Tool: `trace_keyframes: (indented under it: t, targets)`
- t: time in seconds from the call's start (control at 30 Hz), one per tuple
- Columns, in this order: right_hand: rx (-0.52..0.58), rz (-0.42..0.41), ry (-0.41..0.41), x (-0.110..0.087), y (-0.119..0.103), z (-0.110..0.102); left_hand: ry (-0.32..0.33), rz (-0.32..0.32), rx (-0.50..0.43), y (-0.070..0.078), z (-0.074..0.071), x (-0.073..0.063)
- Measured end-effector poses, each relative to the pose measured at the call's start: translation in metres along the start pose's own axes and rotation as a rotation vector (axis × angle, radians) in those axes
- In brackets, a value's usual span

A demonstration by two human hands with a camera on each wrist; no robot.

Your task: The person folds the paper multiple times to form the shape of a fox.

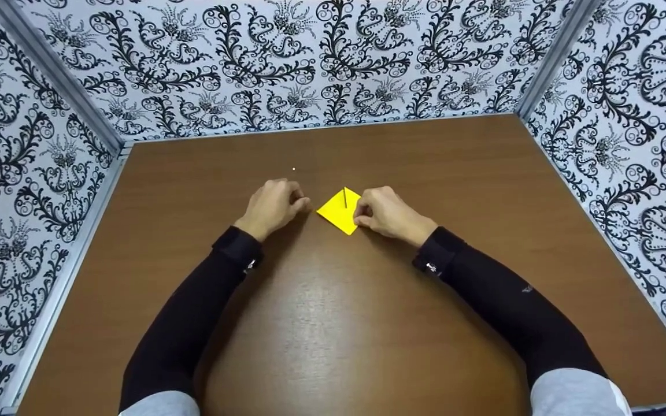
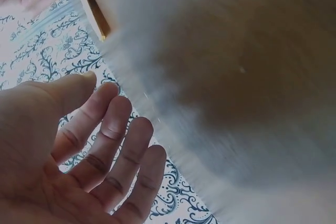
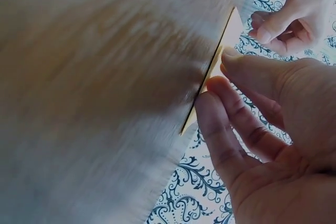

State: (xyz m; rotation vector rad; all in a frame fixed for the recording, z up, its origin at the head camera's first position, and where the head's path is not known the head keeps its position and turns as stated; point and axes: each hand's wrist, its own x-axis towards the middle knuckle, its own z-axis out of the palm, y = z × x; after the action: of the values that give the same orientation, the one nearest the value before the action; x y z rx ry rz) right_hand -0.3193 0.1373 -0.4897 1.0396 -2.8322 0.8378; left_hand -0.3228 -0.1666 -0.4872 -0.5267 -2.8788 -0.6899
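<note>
A small yellow folded paper (image 1: 336,215) lies on the brown table in the head view, turned like a diamond. A short dark line runs down from its top corner. The right hand (image 1: 389,215) pinches its right corner between thumb and fingertips. The right wrist view shows the paper (image 3: 231,32) nearly edge-on at the thumb tip. Just off the left corner is the left hand (image 1: 270,209), apart from the paper. Its fingers (image 2: 110,124) are loosely bent, with nothing held, in the left wrist view.
The wooden table (image 1: 315,323) is bounded by a back wall (image 1: 310,63) and side walls with black scroll patterns. Grey metal strips (image 1: 58,75) run along the wall corners. A tiny white speck (image 1: 293,169) lies behind the left hand.
</note>
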Motion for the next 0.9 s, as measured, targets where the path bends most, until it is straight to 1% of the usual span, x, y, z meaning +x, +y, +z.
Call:
trace_keyframes:
  t: [0.23, 0.33, 0.43, 0.63, 0.77, 0.9]
  targets:
    - [-0.012, -0.077, 0.08, -0.001, 0.006, -0.007, 0.039, 0.011, -0.012, -0.006, -0.004, -0.006]
    - [-0.006, -0.085, 0.12, -0.002, 0.008, -0.015, 0.053, 0.007, -0.028, -0.009, -0.007, -0.009]
    - [-0.005, -0.073, 0.16, -0.003, 0.01, -0.024, 0.058, -0.006, -0.039, -0.012, -0.011, -0.011]
    - [0.004, -0.043, 0.229, -0.008, 0.021, -0.045, 0.073, -0.02, -0.027, -0.021, -0.021, -0.016]
    - [0.0, -0.008, 0.249, -0.017, 0.031, -0.054, 0.077, -0.016, -0.011, -0.029, -0.023, -0.022]
    - [0.002, 0.03, 0.254, -0.024, 0.041, -0.059, 0.077, -0.021, 0.008, -0.038, -0.026, -0.027]
